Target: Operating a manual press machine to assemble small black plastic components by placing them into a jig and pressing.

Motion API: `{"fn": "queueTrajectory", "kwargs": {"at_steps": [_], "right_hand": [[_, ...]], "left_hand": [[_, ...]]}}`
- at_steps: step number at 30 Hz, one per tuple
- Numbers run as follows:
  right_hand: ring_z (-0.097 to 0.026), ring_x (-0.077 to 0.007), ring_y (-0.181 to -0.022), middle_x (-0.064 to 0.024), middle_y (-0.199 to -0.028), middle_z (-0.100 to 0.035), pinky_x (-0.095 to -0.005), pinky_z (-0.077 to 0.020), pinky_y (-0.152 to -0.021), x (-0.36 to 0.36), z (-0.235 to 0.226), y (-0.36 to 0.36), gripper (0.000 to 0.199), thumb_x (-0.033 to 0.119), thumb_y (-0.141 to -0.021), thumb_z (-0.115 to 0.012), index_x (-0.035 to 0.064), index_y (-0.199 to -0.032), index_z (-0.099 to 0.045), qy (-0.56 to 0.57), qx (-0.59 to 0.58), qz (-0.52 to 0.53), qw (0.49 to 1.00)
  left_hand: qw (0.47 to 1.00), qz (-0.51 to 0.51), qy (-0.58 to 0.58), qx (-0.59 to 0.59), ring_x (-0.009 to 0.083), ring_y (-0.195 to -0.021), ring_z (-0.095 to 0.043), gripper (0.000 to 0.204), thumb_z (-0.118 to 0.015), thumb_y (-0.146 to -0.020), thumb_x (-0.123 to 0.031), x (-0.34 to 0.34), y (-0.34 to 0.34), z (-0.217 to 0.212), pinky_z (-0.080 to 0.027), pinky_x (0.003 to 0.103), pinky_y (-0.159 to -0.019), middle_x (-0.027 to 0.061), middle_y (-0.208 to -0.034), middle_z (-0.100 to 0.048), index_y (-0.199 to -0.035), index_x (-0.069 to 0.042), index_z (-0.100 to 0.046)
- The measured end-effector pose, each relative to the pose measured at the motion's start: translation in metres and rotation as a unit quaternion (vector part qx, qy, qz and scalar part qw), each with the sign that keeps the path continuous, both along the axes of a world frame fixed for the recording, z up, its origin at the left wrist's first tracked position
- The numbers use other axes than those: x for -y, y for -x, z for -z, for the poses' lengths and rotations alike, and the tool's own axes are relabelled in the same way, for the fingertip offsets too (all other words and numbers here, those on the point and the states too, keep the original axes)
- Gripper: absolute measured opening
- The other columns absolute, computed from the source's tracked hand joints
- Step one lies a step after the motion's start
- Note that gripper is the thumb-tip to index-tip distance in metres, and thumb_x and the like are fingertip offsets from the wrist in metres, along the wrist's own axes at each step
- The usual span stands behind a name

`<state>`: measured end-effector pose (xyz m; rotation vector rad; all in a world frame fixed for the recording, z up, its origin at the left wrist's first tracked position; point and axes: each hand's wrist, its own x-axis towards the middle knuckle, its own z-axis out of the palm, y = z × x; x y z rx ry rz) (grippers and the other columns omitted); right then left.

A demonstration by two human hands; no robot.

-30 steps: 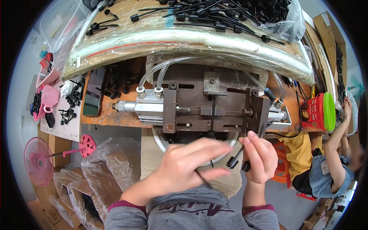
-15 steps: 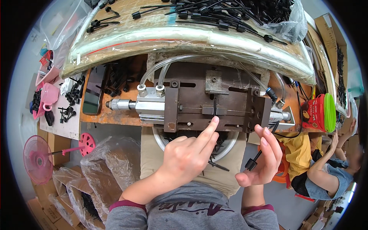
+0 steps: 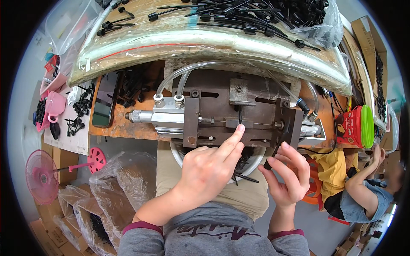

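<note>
The thin black stem (image 3: 240, 114) sat in the middle of the brown metal jig (image 3: 211, 109), over a little grey block (image 3: 230, 123) and just below a square metal block (image 3: 235, 96). My left hand (image 3: 209, 166) had its pointing finger stretched out, with the tip at the near end of the stem. The other fingers bent more, and my thumb was hidden, so I could not tell if that hand pinched anything. My right hand (image 3: 290, 175) pinched a second black stem (image 3: 267, 164) between thumb and fingers, beside the jig's right end.

I guessed both stems were plastic: very light, smooth, a bit bendy, and not easy to break. They looked a little slippery too. The fat end seemed best to hold, because the thin part could bend or roll away. One fingertip seemed enough to keep a stem down.

A white-rimmed basin (image 3: 261, 160) was under the jig by my lap, with dark sticks in it. A silver cylinder (image 3: 166, 121) stood on the jig's left, by the orange bench (image 3: 124, 130). Farther off, a big black pile (image 3: 299, 17) lay on a wrapped board (image 3: 141, 51).
</note>
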<state>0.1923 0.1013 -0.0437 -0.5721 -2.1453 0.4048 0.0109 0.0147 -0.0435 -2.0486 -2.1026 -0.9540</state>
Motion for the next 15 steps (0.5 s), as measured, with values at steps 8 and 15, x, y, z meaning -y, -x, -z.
{"fn": "queueTrajectory", "kwargs": {"at_steps": [8,15], "right_hand": [[-0.070,-0.0254,-0.081,-0.0186,-0.118,-0.067,-0.0315,-0.0560,-0.072,-0.002,-0.008,0.021,0.026,0.001,-0.068,-0.080,-0.0012,-0.091,-0.069,-0.003,0.080,-0.044,0.996],[-0.059,-0.0121,-0.058,-0.0182,-0.121,-0.067,-0.0258,-0.0480,-0.059,0.002,-0.004,0.043,0.022,0.007,-0.071,-0.069,-0.0001,-0.092,-0.067,-0.095,0.199,-0.041,0.975]], "left_hand": [[0.989,0.038,-0.080,0.121,0.0139,-0.058,-0.063,0.024,-0.080,-0.071,-0.008,0.012,0.008,0.004,-0.050,0.024,-0.053,0.0110,-0.124,-0.067,-0.094,-0.004,-0.073],[0.949,0.021,-0.078,0.306,0.0057,-0.058,-0.054,0.027,-0.084,-0.065,-0.001,0.038,0.020,-0.017,-0.042,0.022,-0.049,0.0149,-0.108,-0.072,-0.090,-0.001,-0.075]]}}
